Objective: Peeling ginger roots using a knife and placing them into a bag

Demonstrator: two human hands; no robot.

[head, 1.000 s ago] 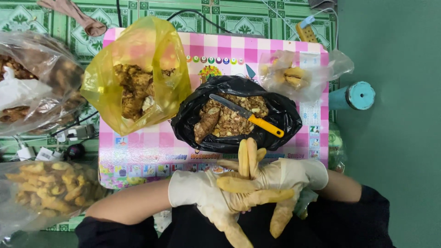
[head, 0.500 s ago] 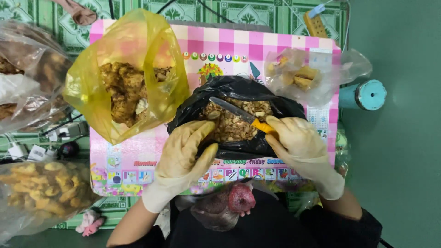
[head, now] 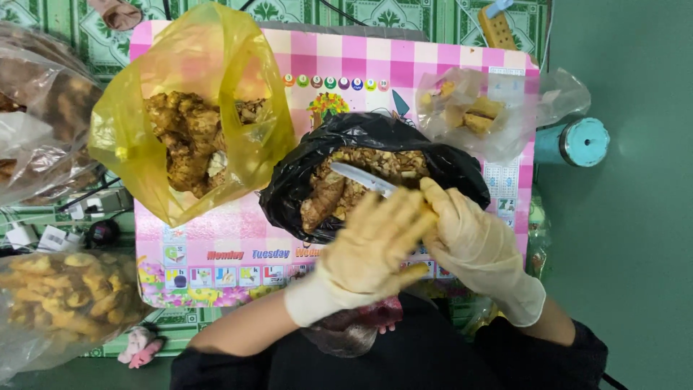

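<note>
My right hand (head: pixel 473 242), in a cream glove, closes around the orange handle of a small knife; the blade (head: pixel 364 179) points left over an open black bag (head: pixel 289 198) of brown root pieces and peelings. In a matching glove, my left hand (head: pixel 368 253) is blurred, fingers stretched toward the right hand, lying over the bag's near edge and covering most of the handle. It holds nothing that I can see. Both hands touch each other above the bag.
A yellow bag (head: pixel 137 123) of knobbly roots stands at left on the pink checkered mat (head: pixel 404 65). A clear bag (head: pixel 498 119) with pale pieces lies at the back right, beside a teal cylinder (head: pixel 581 141). More clear bags (head: pixel 65 303) sit at far left.
Both hands came down from in front of the camera to the black bag. The right hand took the knife handle, and the left hand slid right to meet it.
</note>
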